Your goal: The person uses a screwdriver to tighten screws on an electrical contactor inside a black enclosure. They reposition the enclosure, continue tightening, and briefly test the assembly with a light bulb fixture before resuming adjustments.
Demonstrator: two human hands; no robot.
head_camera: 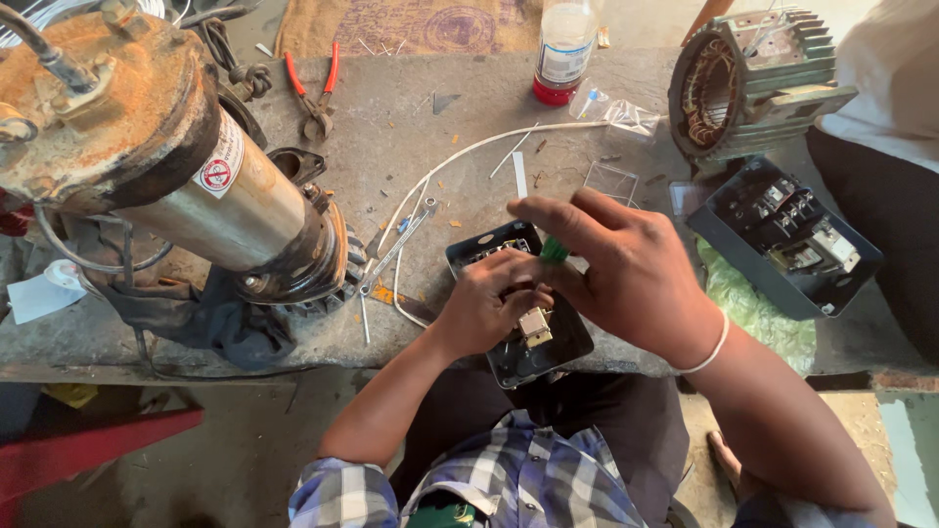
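The right hand [626,279] gripped a green-handled screwdriver [555,250] over the open black switch box [518,303] (at the workbench's [411,127] near edge); the left hand [489,303] pinched a component inside.

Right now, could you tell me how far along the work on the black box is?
Done: the box lies open, parts showing. In hand: the left hand steadies it while the right hand drives a green screwdriver inside. Left: no cover is fitted yet.
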